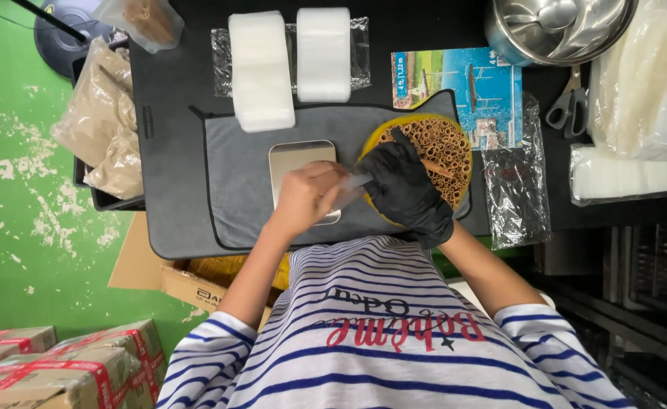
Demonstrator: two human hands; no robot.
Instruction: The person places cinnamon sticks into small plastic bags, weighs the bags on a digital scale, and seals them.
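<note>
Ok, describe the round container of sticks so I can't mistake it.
Start at the grey cloth on the black table. At its right end, under the black-gloved right hand, sits a yellow round container. Unlike the flat metal tray beside it, it is packed with brown sticks standing on end.

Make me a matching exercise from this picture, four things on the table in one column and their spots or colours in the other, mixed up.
Things:
1. right hand
2. scissors
3. metal tray
4. two foam blocks

Descriptions:
A. white, at the table's far edge
B. in a black glove
C. grey handles, beside the steel pot
D. on the grey cloth, partly under the bare left hand

Pairs: 1-B, 2-C, 3-D, 4-A
</note>
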